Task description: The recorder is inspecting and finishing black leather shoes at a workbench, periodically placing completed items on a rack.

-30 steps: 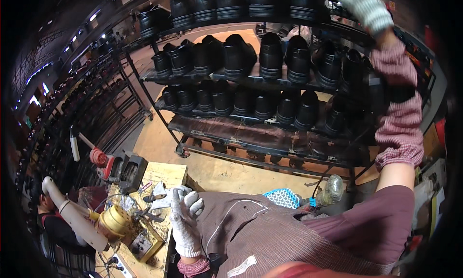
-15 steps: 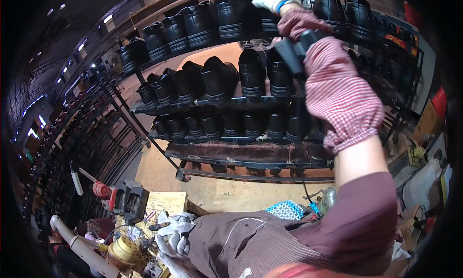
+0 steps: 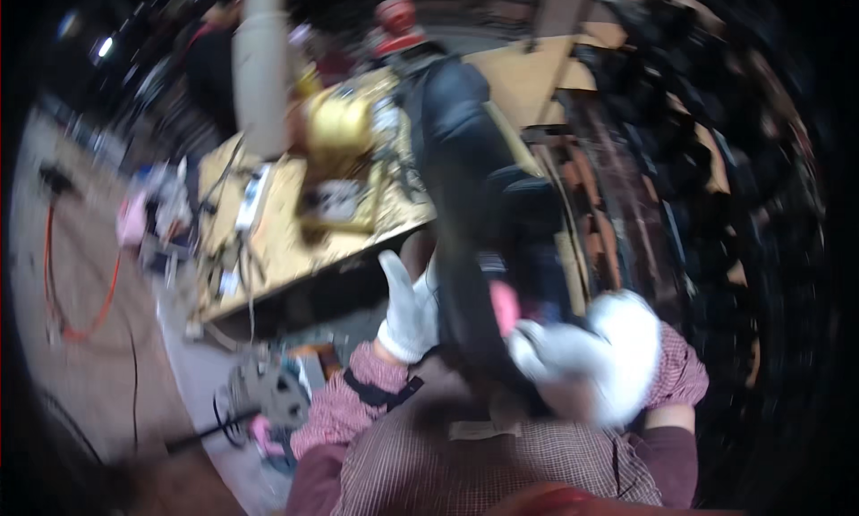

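My left hand [image 3: 411,310], in a white glove, is raised in front of my apron with its thumb stretched up. Its other fingers are partly hidden behind a long dark shape [image 3: 470,274]. That shape runs upright down the middle and is too smeared to name. By its lower end, my gloved right hand [image 3: 608,359] is blurred, its fingers curled in toward the dark shape. A brownish patch [image 3: 573,398] shows below those fingers; what they grip cannot be made out. A pink patch [image 3: 504,307] appears between the hands.
A wooden bench [image 3: 277,266] ahead carries a yellow round housing [image 3: 340,122] and a pale pipe [image 3: 259,78]. Behind the dark shape is a red machine part [image 3: 398,20]. Racks of dark shoes [image 3: 743,185] line the right. An orange cord [image 3: 112,292] loops on the left floor.
My view has swung left to the bench. My right hand has come down from the upper shoe rack to the front of my body. My left hand has risen beside the dark shape.
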### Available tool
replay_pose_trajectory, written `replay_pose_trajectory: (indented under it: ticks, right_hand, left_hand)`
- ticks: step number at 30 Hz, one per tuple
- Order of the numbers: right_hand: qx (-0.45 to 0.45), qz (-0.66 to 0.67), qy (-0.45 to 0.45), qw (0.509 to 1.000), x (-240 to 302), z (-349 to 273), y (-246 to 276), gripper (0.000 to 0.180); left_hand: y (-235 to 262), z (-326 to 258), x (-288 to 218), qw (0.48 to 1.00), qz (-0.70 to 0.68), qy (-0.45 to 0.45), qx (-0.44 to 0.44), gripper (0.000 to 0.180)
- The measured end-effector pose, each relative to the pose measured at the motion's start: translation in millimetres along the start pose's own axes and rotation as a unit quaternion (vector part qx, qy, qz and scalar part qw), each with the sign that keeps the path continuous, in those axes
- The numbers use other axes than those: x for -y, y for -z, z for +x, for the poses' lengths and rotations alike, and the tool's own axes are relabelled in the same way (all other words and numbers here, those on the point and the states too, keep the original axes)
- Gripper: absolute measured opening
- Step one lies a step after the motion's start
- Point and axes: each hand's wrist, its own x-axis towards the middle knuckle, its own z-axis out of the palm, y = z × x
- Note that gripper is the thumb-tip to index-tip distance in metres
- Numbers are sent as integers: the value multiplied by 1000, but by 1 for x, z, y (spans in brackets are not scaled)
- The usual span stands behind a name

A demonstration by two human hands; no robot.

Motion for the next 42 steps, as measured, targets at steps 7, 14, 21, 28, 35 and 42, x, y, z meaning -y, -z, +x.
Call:
replay_pose_trajectory:
  ticks: [7, 14, 21, 28, 35, 42]
  right_hand:
    - [-6, 262, 93, 961, -27, 52, -104, 56]
    - [-87, 209, -77, 971, -50, 34, -126, 55]
    - [-48, 218, -168, 960, -53, 0, -148, 51]
    - [-25, 220, -193, 956, -64, 9, -157, 53]
    - [-11, 226, -133, 965, -60, 33, -154, 54]
    - [-1, 222, -147, 964, -64, 29, -171, 54]
  left_hand:
    - [77, -66, -5, 915, -162, -177, -324, 134]
    - [136, -62, -92, 877, -19, -342, -337, 95]
    - [147, -45, -138, 845, 8, -343, -410, 91]
    - [175, -28, -100, 887, -153, -307, -309, 73]
    - [226, -48, -73, 885, -61, -318, -335, 59]
    - [142, -36, -98, 885, -96, -378, -256, 80]
